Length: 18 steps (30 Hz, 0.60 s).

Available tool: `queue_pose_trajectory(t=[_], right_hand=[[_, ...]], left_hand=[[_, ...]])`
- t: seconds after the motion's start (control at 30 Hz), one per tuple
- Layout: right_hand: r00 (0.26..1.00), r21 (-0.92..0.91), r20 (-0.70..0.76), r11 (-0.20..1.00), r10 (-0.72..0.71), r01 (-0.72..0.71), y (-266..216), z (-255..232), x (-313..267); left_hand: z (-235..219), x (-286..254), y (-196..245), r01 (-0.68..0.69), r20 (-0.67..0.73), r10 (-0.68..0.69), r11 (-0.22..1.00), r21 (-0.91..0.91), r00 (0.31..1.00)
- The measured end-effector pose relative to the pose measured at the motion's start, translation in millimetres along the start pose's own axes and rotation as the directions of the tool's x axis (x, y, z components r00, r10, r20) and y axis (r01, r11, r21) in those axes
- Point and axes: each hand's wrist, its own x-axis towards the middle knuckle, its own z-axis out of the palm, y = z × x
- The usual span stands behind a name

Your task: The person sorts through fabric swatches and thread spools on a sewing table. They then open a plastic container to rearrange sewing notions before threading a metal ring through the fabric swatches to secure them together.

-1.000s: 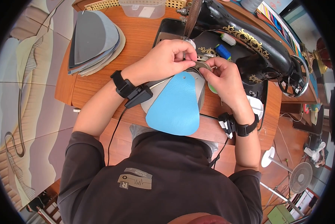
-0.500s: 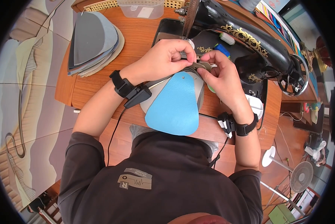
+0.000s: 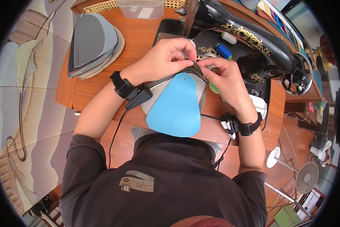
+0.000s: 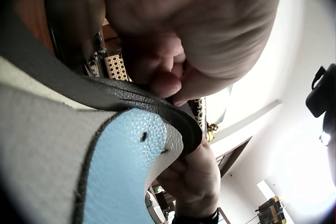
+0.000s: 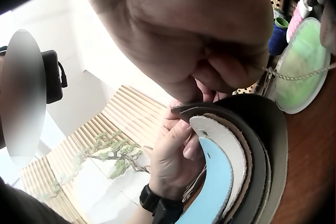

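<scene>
One set of teardrop-shaped pieces, fanned and overlapping, at the near edge of the wooden table [image 3: 136, 38]: a blue piece [image 3: 175, 109] on top, narrow end toward the hands, one small hole near its tip; beneath it a light grey piece [image 4: 44, 124], then a brown layer [image 5: 242, 153] and dark layers [image 5: 262, 124]. Left hand [image 3: 166, 60]: at the narrow end, fingers curled, thumb and fingertips pinching the upper edge of the dark layers. Right hand [image 3: 226, 77]: opposite, just beside the left fingertips, thumb and fingers bent and pinching the same dark edge. Blue piece: below both hands in the head view, its broad end toward the person. Beyond the hands: one black sewing machine [image 3: 253, 38] with gold ornament; on its bed, a white spool [image 3: 229, 38] and a blue spool [image 3: 223, 51]. Beside the right hand: one green disc [image 3: 213, 88], partly covered, a twisted cord [image 5: 299, 77] across it in the right wrist view. At the table's left: one stack of grey and beige pieces [image 3: 92, 41]; farther back, a clear plastic box [image 3: 141, 9], cut off by the frame. Obscured: the machine's needle area, behind the hands; the exact contact of the fingertips, shadowed in both wrist views; the number of dark layers, not countable.
</scene>
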Motion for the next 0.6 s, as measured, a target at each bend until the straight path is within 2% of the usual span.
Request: queue_pose_trajectory(t=[0.23, 0.33, 0.53, 0.6], right_hand=[[0.999, 0.054, 0.024, 0.998, 0.029, -0.03, -0.7, -1.3, 0.8], [0.999, 0.258, 0.023, 0.966, -0.03, 0.024, 7.4, 4.4, 3.0], [0.999, 0.176, 0.043, 0.984, 0.002, -0.01, 3.9, 4.5, 3.5], [0.999, 0.201, 0.042, 0.979, 0.019, -0.027, 1.4, 6.7, 2.6]], left_hand=[[1.3, -0.6, -3.6, -0.05, 0.009, 0.049, 0.995, 0.084, 0.999], [0.1, -0.7, -1.4, -0.026, 0.023, 0.023, 0.992, 0.123, 0.999], [1.6, -1.3, -7.6, 0.0, 0.063, -0.004, 0.998, 0.065, 0.998], [2.1, -1.5, -6.6, 0.002, 0.056, -0.006, 0.998, 0.061, 0.998]])
